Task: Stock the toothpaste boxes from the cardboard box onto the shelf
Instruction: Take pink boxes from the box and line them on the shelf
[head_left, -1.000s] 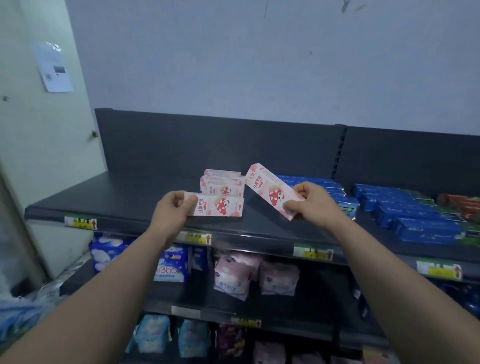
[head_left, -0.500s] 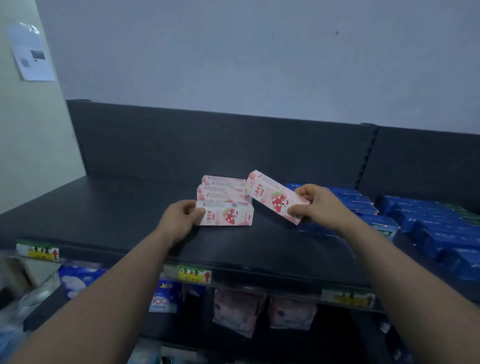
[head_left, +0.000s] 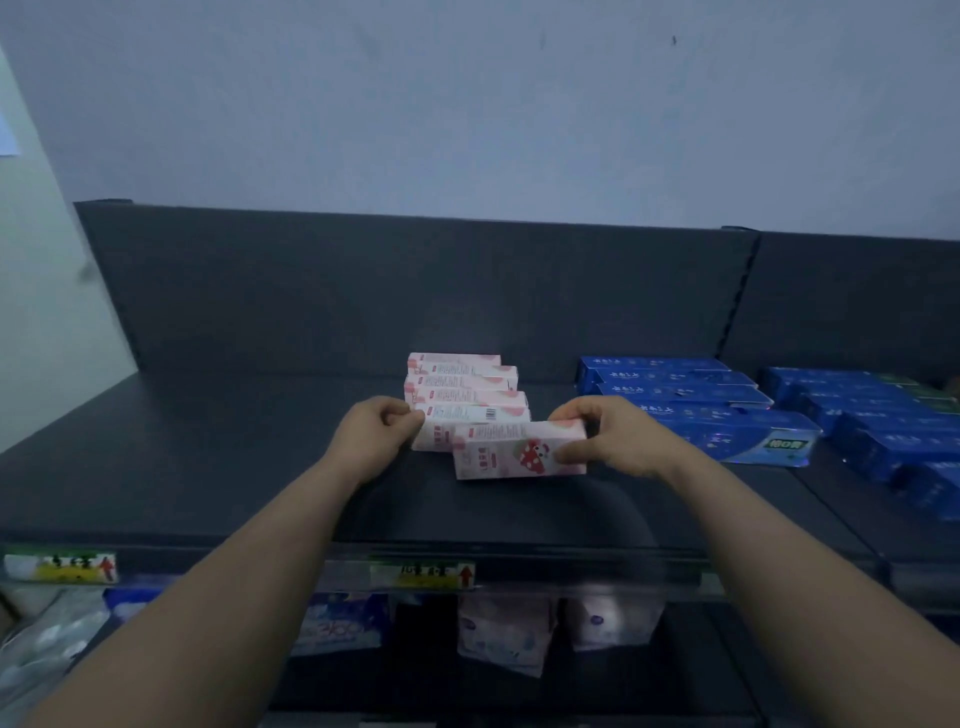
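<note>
A row of pink toothpaste boxes (head_left: 462, 382) lies on the dark top shelf (head_left: 208, 467), running back toward the rear panel. My left hand (head_left: 376, 434) pinches the left end of the nearest box in that row (head_left: 467, 415). My right hand (head_left: 608, 439) grips the right end of another pink box with a strawberry picture (head_left: 511, 452), held level in front of the row, low over the shelf. The cardboard box is out of view.
Blue toothpaste boxes (head_left: 701, 410) lie in rows right of the pink ones, with more blue boxes (head_left: 872, 426) on the adjoining shelf. Price labels (head_left: 423, 576) line the shelf's front edge. Soft packs (head_left: 506, 634) hang on the lower shelf.
My right hand has brought its tilted box down and level in front of the row. My left hand's box now sits in the row. The camera has moved closer to the shelf.
</note>
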